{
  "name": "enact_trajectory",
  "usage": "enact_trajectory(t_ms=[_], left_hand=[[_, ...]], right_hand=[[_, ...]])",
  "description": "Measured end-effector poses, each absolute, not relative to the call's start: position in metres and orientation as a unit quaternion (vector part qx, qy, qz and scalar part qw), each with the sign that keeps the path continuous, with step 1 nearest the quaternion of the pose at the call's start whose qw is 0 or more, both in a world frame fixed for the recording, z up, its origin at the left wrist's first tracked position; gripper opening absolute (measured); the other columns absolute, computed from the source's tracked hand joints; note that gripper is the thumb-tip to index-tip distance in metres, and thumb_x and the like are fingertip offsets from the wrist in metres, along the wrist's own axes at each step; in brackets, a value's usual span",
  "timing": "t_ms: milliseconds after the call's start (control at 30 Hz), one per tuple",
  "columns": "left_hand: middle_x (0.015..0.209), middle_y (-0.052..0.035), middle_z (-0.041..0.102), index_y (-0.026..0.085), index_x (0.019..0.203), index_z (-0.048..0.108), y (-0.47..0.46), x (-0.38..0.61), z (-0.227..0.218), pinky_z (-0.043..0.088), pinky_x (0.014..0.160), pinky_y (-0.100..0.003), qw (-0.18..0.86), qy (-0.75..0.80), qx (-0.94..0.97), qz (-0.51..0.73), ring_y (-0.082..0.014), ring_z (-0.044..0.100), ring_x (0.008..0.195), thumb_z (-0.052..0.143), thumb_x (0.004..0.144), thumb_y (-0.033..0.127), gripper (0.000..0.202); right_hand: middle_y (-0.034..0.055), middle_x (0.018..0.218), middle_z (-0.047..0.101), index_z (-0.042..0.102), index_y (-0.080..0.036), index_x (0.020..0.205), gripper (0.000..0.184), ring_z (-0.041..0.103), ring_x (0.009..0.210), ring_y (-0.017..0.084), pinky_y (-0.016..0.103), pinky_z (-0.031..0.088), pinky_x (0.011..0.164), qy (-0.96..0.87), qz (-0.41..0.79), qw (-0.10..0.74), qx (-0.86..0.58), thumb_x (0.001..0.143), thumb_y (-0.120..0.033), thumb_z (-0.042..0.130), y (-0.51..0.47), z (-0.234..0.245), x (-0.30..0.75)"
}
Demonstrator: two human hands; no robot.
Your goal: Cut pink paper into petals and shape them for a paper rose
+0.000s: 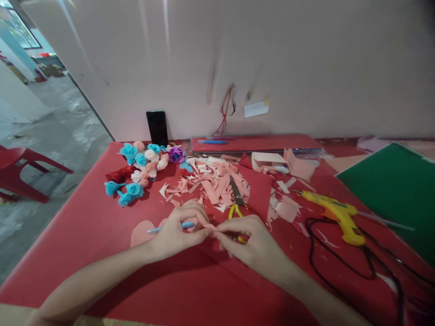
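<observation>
Both hands meet above the front middle of the red table. My left hand (185, 228) is closed, pinching a small piece of pink crepe paper (211, 227) between thumb and fingers. From the other side my right hand (249, 237) pinches the same piece, its fingertips almost touching the left ones. A blue pen (157, 230) shows on both sides of my left fingers; whether they hold it or it lies behind them I cannot tell. Pink paper petals (141, 233) lie just left of the hand. Yellow-handled scissors (237, 197) rest beyond my right hand, their handles partly hidden.
Pink paper scraps (214, 181) are heaped behind the hands. Blue, pink, white and purple paper flowers (136, 190) lie at left. A yellow glue gun (335, 213) with a looped black cord (314, 260) is at right, near a green sheet (390, 194). A phone (157, 127) leans against the wall.
</observation>
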State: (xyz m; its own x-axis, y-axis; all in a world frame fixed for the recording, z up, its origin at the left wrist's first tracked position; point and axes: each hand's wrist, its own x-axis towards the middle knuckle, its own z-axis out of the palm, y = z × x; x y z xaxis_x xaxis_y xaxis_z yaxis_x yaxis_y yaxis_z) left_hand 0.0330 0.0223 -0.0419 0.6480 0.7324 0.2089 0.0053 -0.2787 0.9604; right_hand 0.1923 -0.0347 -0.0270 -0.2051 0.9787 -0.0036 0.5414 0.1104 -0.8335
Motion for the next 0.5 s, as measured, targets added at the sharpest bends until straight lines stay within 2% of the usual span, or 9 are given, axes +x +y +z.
enact_trajectory(t_ms=[167, 267, 500], left_hand=[[0.064, -0.0009, 0.053, 0.015, 0.062, 0.057, 0.0227, 0.0306, -0.0449, 0.039, 0.063, -0.027, 0.546, 0.247, 0.712, 0.366, -0.013, 0.048, 0.067, 0.061, 0.073, 0.017, 0.012], [0.065, -0.0015, 0.053, 0.015, 0.063, 0.057, 0.0217, 0.0307, -0.0454, 0.039, 0.063, -0.027, 0.54, 0.254, 0.711, 0.373, -0.0136, 0.048, 0.067, 0.06, 0.073, 0.016, 0.01], [0.066, 0.0001, 0.047, 0.015, 0.061, 0.049, 0.0147, 0.032, -0.0427, 0.035, 0.061, -0.025, 0.585, 0.258, 0.696, 0.326, -0.0123, 0.044, 0.066, 0.054, 0.073, 0.013, 0.014]], right_hand=[[0.0004, 0.05, 0.06, 0.067, -0.013, 0.069, 0.016, 0.049, 0.041, 0.008, 0.017, 0.037, 0.039, -0.627, 0.384, 0.378, -0.563, 0.071, -0.021, 0.053, -0.0352, -0.0264, 0.1871], [0.0021, 0.057, 0.065, 0.067, -0.014, 0.067, 0.013, 0.054, 0.046, 0.01, 0.016, 0.041, 0.043, -0.594, 0.387, 0.41, -0.574, 0.067, -0.02, 0.056, -0.0357, -0.0247, 0.185], [-0.0003, 0.04, 0.054, 0.064, -0.012, 0.056, 0.023, 0.042, 0.036, 0.007, 0.017, 0.03, 0.036, -0.623, 0.382, 0.342, -0.591, 0.07, -0.025, 0.051, -0.038, -0.021, 0.1843]])
